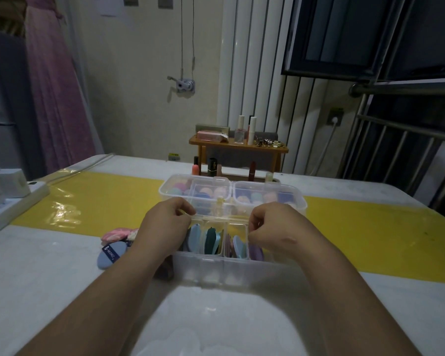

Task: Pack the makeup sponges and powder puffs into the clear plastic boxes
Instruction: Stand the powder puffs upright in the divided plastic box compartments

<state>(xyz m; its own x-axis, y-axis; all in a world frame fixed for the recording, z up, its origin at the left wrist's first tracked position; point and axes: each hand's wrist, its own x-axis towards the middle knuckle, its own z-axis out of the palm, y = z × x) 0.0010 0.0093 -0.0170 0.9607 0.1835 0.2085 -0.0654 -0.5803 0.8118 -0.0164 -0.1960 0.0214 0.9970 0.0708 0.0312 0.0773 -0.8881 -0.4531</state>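
Note:
A clear plastic box stands in front of me with powder puffs upright in its compartments, in blue, green and purple. My left hand pinches the far left rim of the inner tray. My right hand pinches the tray's right rim. Behind it a second clear box holds round pastel makeup sponges under its lid. Loose on the table to the left lie a blue puff with a dark band and a pink puff.
A yellow mat crosses the white table. A power strip with chargers sits at the left edge. A small wooden shelf with bottles stands at the back, lipsticks beneath it.

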